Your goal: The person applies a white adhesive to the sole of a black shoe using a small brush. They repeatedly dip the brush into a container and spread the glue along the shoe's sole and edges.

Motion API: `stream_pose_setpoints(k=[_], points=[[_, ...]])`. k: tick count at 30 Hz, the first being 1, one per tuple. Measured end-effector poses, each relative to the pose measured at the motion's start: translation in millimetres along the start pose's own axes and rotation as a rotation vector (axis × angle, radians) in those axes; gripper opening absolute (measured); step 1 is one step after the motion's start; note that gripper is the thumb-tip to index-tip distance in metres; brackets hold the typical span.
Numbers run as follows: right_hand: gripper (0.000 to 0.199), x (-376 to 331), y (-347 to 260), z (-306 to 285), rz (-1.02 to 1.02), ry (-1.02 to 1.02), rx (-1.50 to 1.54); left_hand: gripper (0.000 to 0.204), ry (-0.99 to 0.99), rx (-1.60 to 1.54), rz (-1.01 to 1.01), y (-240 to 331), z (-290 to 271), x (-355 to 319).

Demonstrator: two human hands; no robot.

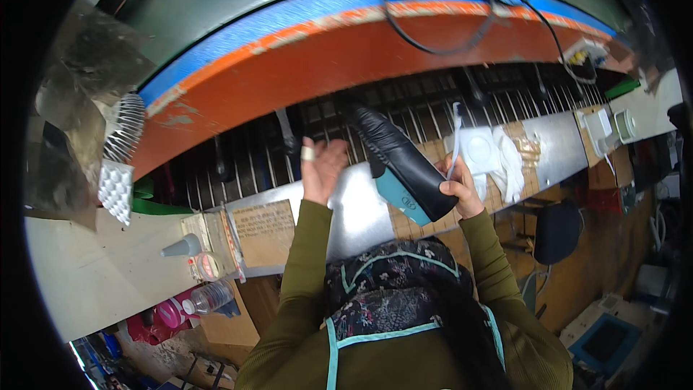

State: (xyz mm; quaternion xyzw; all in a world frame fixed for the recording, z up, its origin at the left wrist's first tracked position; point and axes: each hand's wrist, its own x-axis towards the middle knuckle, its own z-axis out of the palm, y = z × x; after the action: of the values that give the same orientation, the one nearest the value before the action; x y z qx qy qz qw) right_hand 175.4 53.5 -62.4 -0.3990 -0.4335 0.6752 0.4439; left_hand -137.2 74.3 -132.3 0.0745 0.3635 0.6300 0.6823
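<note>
My right hand [465, 191] grips a black leather shoe [408, 162] near its heel end, with the toe pointing away to the upper left. A slim white stick, like a small brush [456, 133], stands up from between the same fingers. A teal insole-like piece [404, 204] shows along the shoe's near left side; whether it is attached I cannot tell. To the left of the shoe, my left hand [323, 167] is open and holds nothing, its palm partly up. A pale wrap covers one of its fingers.
Beyond my hands, a rack of metal rods [267, 166] runs under an orange-and-blue hood [289, 76] with dark items on it. A white dish [478, 150] and white cloth [509, 166] lie right. At left are cardboard [263, 233], a grey cone [184, 245] and a clear bottle [209, 297].
</note>
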Motion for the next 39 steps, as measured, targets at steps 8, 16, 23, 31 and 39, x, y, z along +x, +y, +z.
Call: stream_pose_setpoints(k=[8, 16, 23, 31, 39], points=[[0.019, -68, -15, -37, -0.083, -0.050, -0.417, 0.114, -0.507, -0.124, -0.250, -110, 18, -104], [0.016, -123, 16, -137, -0.191, 0.524, -1.018, 0.120, -0.406, 0.118, 0.322, -81, 117, -170], [0.011, -96, 45, -154, -0.273, 0.532, -1.558, 0.079, -0.393, 0.215, 0.587, -70, 105, -172], [0.010, -83, 52, -155, -0.357, 0.474, -1.699, 0.072, -0.224, 0.586, 0.978, -75, 101, -178], [0.029, -93, 50, -178, 0.091, 0.457, -1.194, 0.065, -0.214, 0.674, 1.158, -76, 123, -180]])
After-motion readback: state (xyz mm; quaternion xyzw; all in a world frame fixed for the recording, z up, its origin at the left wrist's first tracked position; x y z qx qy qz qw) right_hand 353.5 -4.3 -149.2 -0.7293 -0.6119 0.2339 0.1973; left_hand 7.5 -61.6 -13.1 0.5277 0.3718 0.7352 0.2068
